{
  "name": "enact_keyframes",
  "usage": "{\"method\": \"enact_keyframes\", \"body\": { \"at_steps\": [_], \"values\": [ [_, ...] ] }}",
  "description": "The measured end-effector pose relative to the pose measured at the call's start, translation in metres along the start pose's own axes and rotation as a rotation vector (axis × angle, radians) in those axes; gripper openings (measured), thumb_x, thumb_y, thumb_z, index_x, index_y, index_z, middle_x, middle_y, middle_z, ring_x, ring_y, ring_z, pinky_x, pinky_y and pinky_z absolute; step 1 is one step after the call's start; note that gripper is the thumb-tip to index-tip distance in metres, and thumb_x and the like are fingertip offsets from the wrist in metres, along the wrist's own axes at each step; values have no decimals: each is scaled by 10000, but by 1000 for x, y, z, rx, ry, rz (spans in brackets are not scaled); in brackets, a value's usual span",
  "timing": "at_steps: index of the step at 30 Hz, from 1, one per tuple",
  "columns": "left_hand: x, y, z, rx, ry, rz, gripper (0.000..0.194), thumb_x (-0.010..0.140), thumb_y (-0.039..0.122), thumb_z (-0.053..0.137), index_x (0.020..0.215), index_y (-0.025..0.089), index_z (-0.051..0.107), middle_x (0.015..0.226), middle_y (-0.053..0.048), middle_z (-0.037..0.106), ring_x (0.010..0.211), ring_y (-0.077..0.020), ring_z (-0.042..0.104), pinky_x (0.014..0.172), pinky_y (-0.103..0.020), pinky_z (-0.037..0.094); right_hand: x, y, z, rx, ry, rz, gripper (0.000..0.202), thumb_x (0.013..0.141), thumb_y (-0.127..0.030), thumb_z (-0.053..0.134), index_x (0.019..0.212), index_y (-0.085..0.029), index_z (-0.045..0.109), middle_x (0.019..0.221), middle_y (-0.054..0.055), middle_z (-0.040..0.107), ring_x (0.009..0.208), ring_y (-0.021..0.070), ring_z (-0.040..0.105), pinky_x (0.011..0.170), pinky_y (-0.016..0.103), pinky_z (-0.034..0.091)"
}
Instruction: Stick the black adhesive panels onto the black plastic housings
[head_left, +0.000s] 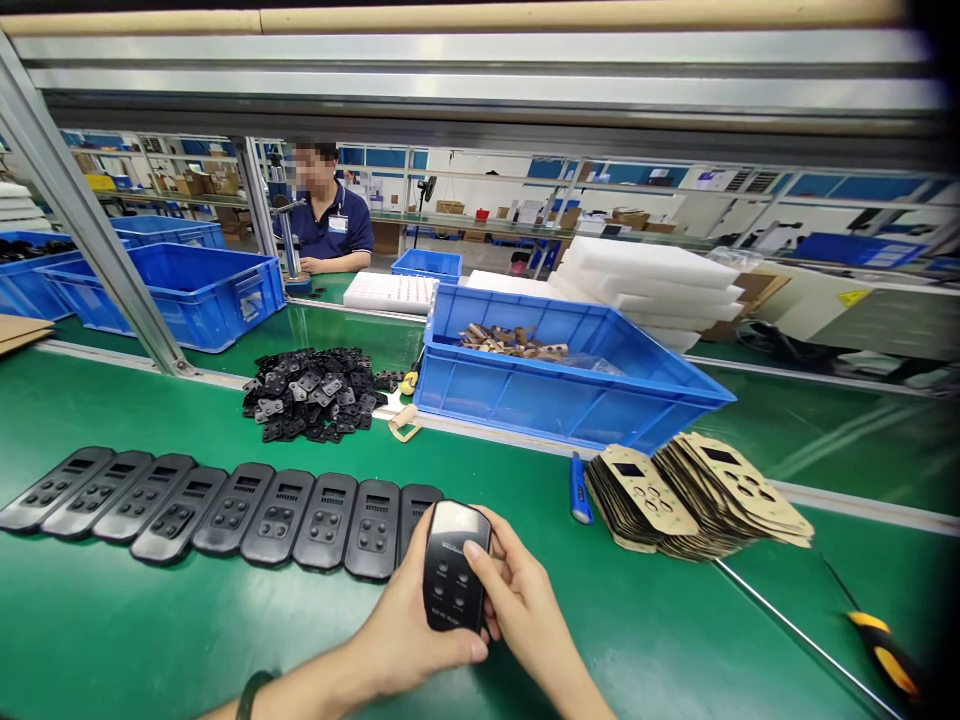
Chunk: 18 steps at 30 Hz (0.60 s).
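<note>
A glossy black remote control [454, 572] with several round buttons is held upright between my two hands, above the green table. My left hand [405, 605] wraps its left side and lower end, thumb across the bottom. On the right edge, my right hand [517, 585] grips it, with the thumb pressed on its upper face. Just left of my hands lies a row of dull black remote housings [277, 520] with button groups and slots; the nearest one is partly hidden behind my left hand.
Behind the row is a heap of small black button pads [315, 390]. A blue bin [570, 390] holds brown scraps. Right of my hands are a blue cutter [579, 490], stacked cut-out sheets [645, 495], a metal rod [802, 635] and a screwdriver [885, 650]. Another person [330, 220] sits opposite.
</note>
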<state>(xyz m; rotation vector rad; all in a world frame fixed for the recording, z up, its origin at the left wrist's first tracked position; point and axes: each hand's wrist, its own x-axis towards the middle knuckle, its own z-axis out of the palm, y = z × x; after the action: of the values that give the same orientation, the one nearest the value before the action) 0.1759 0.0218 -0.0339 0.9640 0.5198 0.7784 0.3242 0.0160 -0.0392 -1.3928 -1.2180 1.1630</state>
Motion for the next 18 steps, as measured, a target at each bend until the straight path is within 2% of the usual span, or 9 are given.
{"method": "enact_keyframes", "body": {
  "at_steps": [2,4,5,7,9,12,15,18],
  "values": [
    [-2,1,-1,-11,-62,-15,1190,707,181,748,1462,285,-166,1170,-132,602,911,-226,630,789,-360,483,2,-5,-5,44,-50,22,600,831,-567,556,1284,-186,453,665,-8,572,362,86,403,325,204,332],
    [-4,2,-4,41,-143,-14,1142,751,165,684,1443,301,-214,1360,-164,465,1085,-250,573,862,-380,468,7,-10,-16,75,-119,43,598,818,-558,575,1293,-212,462,708,-10,568,387,75,384,333,189,298],
    [-4,3,-6,96,-156,2,1107,758,146,657,1448,308,-194,1442,-161,365,1201,-267,497,922,-398,445,10,-11,-24,70,-142,51,589,814,-548,584,1295,-228,469,706,-19,554,397,73,370,336,184,276],
    [-4,5,-9,259,-96,70,1035,738,89,627,1482,314,-57,1534,-115,192,1371,-282,279,1040,-426,359,19,-8,-40,-42,-133,20,546,823,-523,579,1286,-246,498,668,-40,515,409,80,355,349,187,261],
    [-4,9,-13,408,17,147,945,722,54,618,1485,319,127,1552,-70,141,1416,-275,155,1100,-433,288,29,1,-56,-266,-36,-86,463,839,-492,556,1228,-243,569,626,-44,497,427,101,387,387,211,321],
    [-3,12,-17,462,78,191,806,762,87,610,1454,321,271,1524,-70,228,1389,-276,231,1092,-438,312,41,14,-76,-538,133,-210,362,818,-436,569,1093,-222,670,663,-10,549,496,141,466,532,292,443],
    [-2,13,-17,459,102,192,716,786,112,603,1421,319,344,1483,-81,310,1345,-290,313,1046,-433,374,45,16,-99,-679,371,-218,412,809,-382,541,1139,-161,647,914,99,584,681,222,529,695,406,455],
    [-2,13,-17,487,129,196,673,792,118,599,1396,318,380,1459,-83,344,1309,-294,359,1007,-420,409,41,10,-126,-839,663,-206,497,809,-339,471,1217,-80,588,1149,230,480,973,373,459,779,530,382]
  ]
}}
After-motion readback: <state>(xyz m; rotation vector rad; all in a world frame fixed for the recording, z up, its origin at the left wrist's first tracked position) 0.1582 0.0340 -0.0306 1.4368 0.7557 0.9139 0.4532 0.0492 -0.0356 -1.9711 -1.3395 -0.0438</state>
